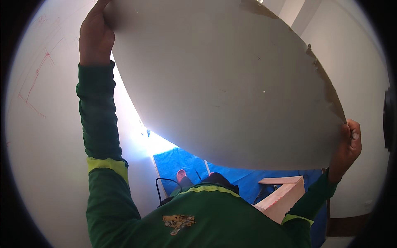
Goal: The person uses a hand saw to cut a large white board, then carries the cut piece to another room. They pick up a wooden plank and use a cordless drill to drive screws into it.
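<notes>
A large pale board (223, 82) with torn brown paper along its right edge fills the upper middle of the view, raised in front of me. My left hand (95, 39) grips it at the upper left, its fingertips mostly hidden behind the board. Lower down at the right edge, my right hand (347, 146) is closed on the board's corner. Both forearms, in green sleeves with yellow bands, come up from below.
A white wall (41, 144) with red pencilled lines stands close on my left; another pale wall (355, 70) is on the right. Below are a blue sheet (229, 175) on the floor, a light wooden frame (279, 196) at lower right and a pink shoe (180, 175).
</notes>
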A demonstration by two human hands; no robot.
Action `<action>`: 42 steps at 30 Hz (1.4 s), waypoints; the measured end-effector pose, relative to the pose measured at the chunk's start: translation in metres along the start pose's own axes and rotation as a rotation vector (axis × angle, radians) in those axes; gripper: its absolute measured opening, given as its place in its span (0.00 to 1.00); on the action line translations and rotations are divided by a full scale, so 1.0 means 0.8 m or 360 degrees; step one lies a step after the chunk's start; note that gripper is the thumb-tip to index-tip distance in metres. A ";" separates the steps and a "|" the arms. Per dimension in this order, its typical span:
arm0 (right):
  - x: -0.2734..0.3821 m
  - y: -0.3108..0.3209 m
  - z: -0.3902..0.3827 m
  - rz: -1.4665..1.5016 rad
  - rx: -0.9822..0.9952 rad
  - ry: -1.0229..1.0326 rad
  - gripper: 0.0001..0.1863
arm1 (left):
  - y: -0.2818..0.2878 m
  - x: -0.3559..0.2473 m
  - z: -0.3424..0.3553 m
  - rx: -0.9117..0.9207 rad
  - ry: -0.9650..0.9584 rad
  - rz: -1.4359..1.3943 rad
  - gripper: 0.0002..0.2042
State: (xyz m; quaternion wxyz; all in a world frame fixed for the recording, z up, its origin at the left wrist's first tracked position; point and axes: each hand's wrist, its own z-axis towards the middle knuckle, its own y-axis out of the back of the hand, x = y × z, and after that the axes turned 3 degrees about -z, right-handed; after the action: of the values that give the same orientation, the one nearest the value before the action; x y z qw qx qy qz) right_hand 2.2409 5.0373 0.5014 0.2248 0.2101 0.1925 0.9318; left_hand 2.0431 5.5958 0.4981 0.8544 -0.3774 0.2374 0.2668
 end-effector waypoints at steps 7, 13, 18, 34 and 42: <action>-0.181 0.041 0.069 0.0178 0.0252 0.0213 0.13 | -0.114 -0.070 -0.269 -0.0635 0.0043 0.0556 0.36; -0.156 -0.152 0.203 0.0421 0.0520 0.0644 0.12 | -0.059 -0.081 -0.334 -0.1020 -0.0281 0.0886 0.35; -0.097 -0.196 0.201 0.0637 0.0849 0.0953 0.07 | -0.104 -0.161 -0.470 -0.1273 -0.0295 0.1103 0.28; 0.195 -0.546 0.316 0.1505 0.1186 0.1625 0.05 | -0.188 -0.196 -0.460 -0.2193 -0.0982 0.1131 0.29; 0.333 -0.642 0.193 0.2037 0.1235 0.1814 0.06 | -0.143 -0.196 -0.515 -0.2488 -0.0851 0.1346 0.32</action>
State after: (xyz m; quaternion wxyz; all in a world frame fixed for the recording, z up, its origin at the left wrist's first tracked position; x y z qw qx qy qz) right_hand 2.2723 5.6349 0.4794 -0.5439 -0.1516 0.4185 0.7113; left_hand 1.9149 5.1691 0.4044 0.2153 -0.6541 -0.0969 0.7186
